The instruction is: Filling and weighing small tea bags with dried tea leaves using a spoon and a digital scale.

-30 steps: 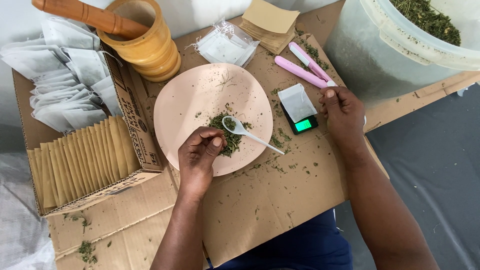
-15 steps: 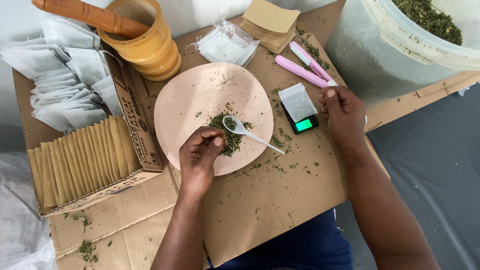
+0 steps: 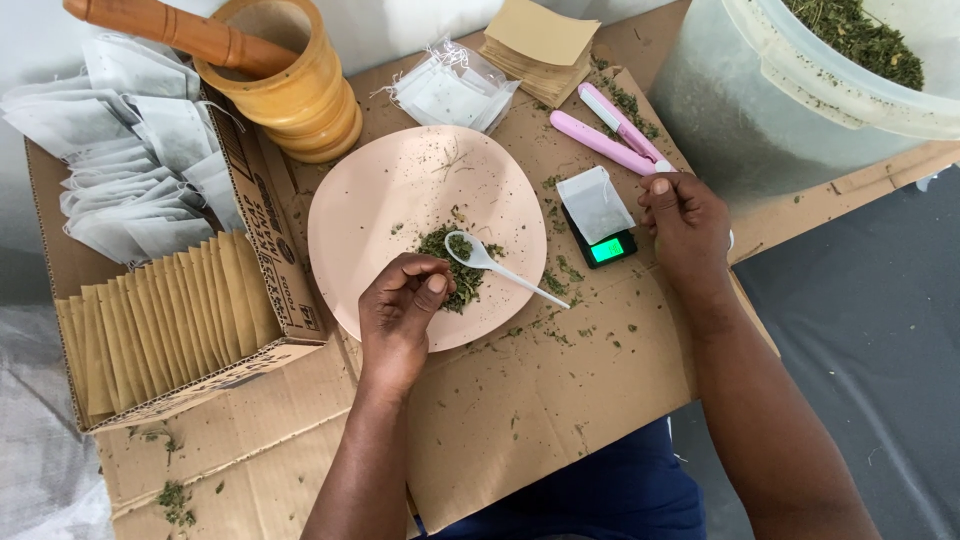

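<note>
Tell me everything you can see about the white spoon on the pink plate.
The white spoon looks like thin plastic. Its bowl holds a little dried green herb and rests on the herb pile on the pink plate; the handle slants out past the plate's rim over the cardboard. No hand touches it; the left hand is nearest.

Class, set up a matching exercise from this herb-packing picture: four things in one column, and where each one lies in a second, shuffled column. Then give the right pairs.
Things:
1. white plastic spoon
2. white tea bag
3. wooden pestle
4. pink bag sealer

Places:
A. leaning in the wooden mortar
B. on the small digital scale
C. bowl on the dried herbs on the pink plate
D. on the cardboard, beyond the right hand

Pairs: 1-C, 2-B, 3-A, 4-D
</note>
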